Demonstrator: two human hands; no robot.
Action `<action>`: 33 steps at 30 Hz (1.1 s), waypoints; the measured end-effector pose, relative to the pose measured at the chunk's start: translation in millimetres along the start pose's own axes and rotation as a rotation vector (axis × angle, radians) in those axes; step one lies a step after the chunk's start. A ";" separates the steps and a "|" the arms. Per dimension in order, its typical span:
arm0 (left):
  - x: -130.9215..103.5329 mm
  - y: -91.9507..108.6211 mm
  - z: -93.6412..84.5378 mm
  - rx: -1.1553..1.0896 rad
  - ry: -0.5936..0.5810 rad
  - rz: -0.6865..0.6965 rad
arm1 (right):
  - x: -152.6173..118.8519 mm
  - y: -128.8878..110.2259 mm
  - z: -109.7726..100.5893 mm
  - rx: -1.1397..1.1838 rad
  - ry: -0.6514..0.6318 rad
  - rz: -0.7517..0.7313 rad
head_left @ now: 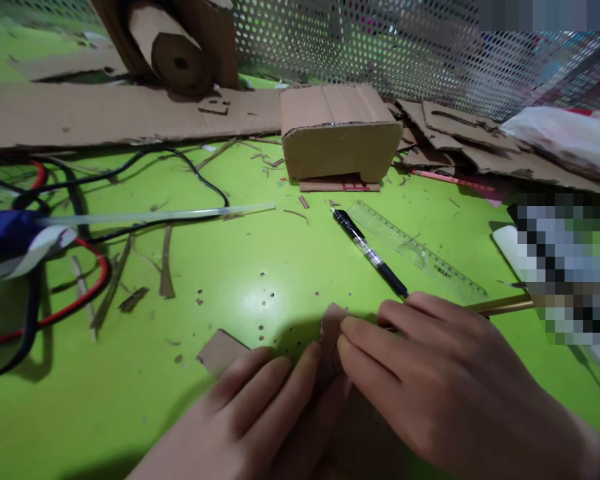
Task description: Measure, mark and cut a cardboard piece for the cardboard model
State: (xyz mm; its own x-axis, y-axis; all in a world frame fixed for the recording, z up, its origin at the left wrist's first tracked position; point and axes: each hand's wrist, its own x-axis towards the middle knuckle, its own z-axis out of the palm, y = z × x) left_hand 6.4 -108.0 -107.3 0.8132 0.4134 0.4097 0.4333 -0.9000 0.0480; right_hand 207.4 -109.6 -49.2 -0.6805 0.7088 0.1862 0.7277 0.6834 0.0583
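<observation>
A small cardboard piece [334, 321] with a pen line on it stands between my two hands near the front of the table. My left hand [260, 407] pinches its left side, fingers together. On its right side, the fingertips of my right hand [445, 373] close on the same piece. A second scrap of cardboard [223, 351] lies flat by the left knuckles. Beyond the right hand are a black pen [370, 252] and a clear plastic ruler [420, 250]. A gold-coloured stick [505, 303] runs behind that hand; whether it is held cannot be told.
A cardboard box form [340, 150] stands at the back, near a cardboard roll [180, 60] on a frame. A glue gun [7, 237] with tangled cables lies left. Cardboard offcuts [450, 130] pile up before a perforated metal screen [360, 50]. A blurred-out object [570, 267] sits right.
</observation>
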 end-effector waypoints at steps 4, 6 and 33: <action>-4.9 4.3 5.8 -0.023 -0.002 -0.007 | 0.2 -3.4 0.4 -0.002 0.019 0.010; -6.2 5.9 7.9 -0.033 0.042 -0.051 | 1.0 -1.2 -0.6 0.032 -0.020 0.017; -2.2 -0.4 -1.6 -0.013 0.020 -0.003 | 2.8 3.2 -3.8 0.176 -0.066 0.165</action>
State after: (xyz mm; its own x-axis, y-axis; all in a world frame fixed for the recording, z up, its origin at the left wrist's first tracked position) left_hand 3.8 -108.8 -106.7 0.8040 0.4136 0.4272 0.4306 -0.9005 0.0615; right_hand 208.2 -106.1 -44.8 -0.5618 0.8193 0.1144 0.8074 0.5731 -0.1402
